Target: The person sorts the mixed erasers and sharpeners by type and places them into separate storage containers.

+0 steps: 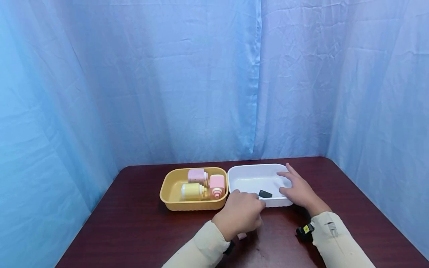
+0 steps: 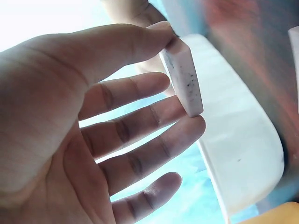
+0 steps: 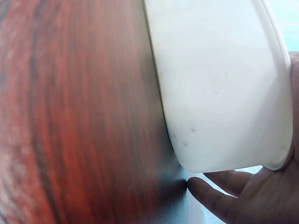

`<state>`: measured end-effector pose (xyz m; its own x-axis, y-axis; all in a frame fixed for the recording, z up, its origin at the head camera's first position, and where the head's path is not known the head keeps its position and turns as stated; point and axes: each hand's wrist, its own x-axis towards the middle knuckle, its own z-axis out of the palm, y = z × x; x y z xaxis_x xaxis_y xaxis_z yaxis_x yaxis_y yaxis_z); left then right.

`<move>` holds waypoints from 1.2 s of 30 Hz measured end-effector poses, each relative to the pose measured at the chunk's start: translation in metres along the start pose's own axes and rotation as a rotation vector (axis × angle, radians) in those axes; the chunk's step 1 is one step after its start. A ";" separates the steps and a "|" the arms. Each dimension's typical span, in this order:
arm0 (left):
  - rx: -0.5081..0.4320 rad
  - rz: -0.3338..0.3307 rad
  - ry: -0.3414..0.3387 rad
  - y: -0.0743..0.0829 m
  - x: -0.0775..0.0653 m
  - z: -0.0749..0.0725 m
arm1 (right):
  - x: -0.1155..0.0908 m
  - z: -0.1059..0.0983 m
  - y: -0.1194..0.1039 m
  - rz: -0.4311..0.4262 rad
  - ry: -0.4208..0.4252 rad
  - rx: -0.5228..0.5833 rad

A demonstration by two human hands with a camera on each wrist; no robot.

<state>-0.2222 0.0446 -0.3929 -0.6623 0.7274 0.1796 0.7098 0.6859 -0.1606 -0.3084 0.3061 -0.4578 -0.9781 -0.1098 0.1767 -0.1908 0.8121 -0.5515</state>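
My left hand (image 1: 239, 213) is at the front left corner of the white tray (image 1: 256, 169). Between thumb and fingertips it pinches a small pale pink block (image 2: 184, 77) with dark smudges, which looks like an eraser; in the head view the hand hides it. My right hand (image 1: 299, 190) lies at the tray's right end, fingers spread over the rim. In the right wrist view some fingers (image 3: 212, 198) extend outside the tray's end wall. Inside the tray lies a small black block (image 1: 265, 194), near its front wall.
Left of the white tray stands a yellow tray (image 1: 192, 206), close beside it. It holds a yellow bottle (image 1: 191, 191) and two pink bottles, one at the back (image 1: 196, 175) and one at the right (image 1: 217, 182). A small pale pink piece (image 1: 242, 236) shows on the dark table below my left hand.
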 end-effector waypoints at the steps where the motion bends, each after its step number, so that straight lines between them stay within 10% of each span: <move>1: 0.001 -0.005 0.007 -0.001 0.001 -0.001 | 0.000 0.000 0.000 0.000 -0.001 0.001; 36: -0.102 -0.134 0.193 -0.037 0.016 -0.013 | 0.000 0.001 0.001 -0.004 -0.004 0.011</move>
<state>-0.2557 0.0304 -0.3713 -0.7010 0.6057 0.3766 0.6456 0.7633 -0.0259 -0.3090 0.3067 -0.4588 -0.9778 -0.1154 0.1751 -0.1952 0.8055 -0.5595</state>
